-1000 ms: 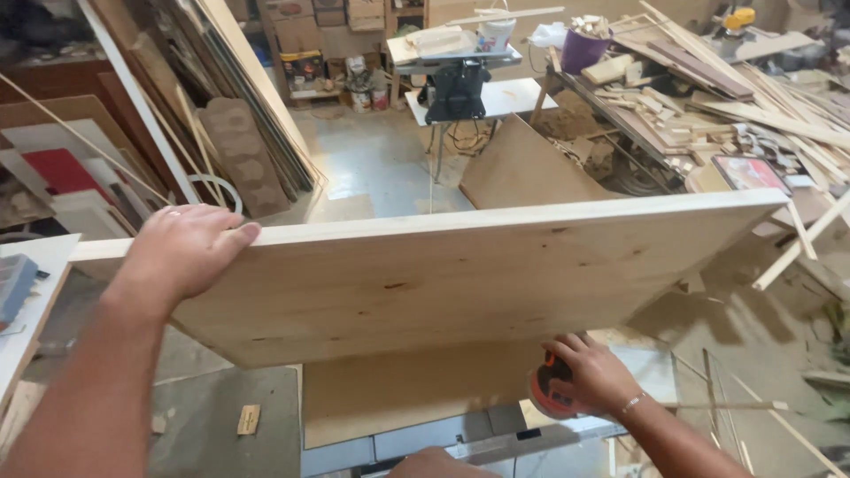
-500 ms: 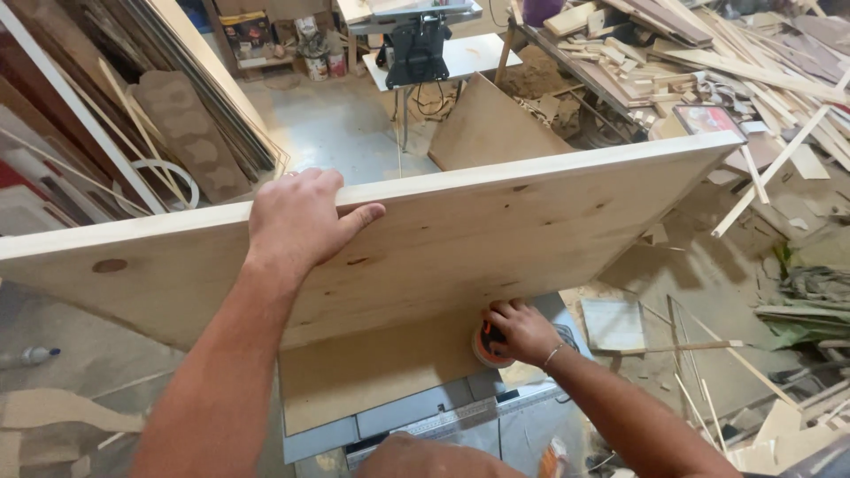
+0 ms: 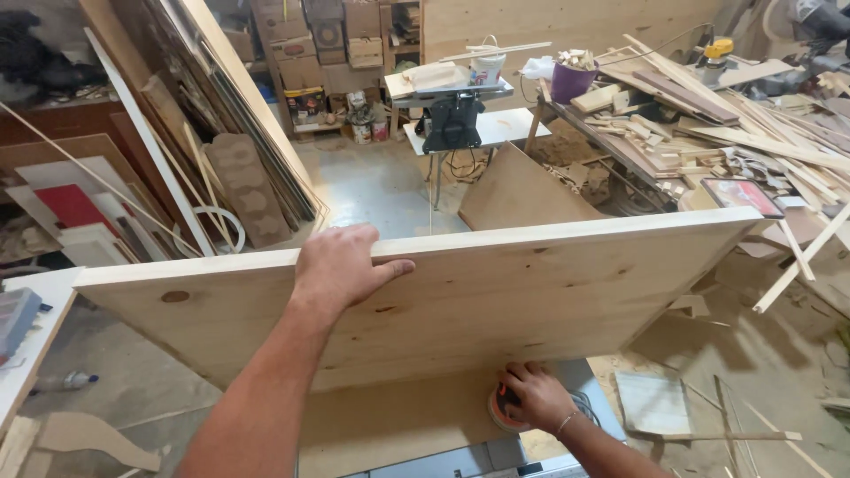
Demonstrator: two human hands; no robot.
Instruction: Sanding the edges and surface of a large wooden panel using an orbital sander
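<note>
I am gripping the board's (image 3: 496,292) top edge with my left hand (image 3: 341,264), tilting it upright, while my right hand (image 3: 537,396) is clasping the sander (image 3: 498,409) beneath; sanding not visibly begun.

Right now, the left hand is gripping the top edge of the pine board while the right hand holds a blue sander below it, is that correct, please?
Not quite: the sander is orange and black, not blue, as the head view shows. The rest stands: the left hand grips the top edge of the pine board, and the right hand holds the sander below the board.
</note>
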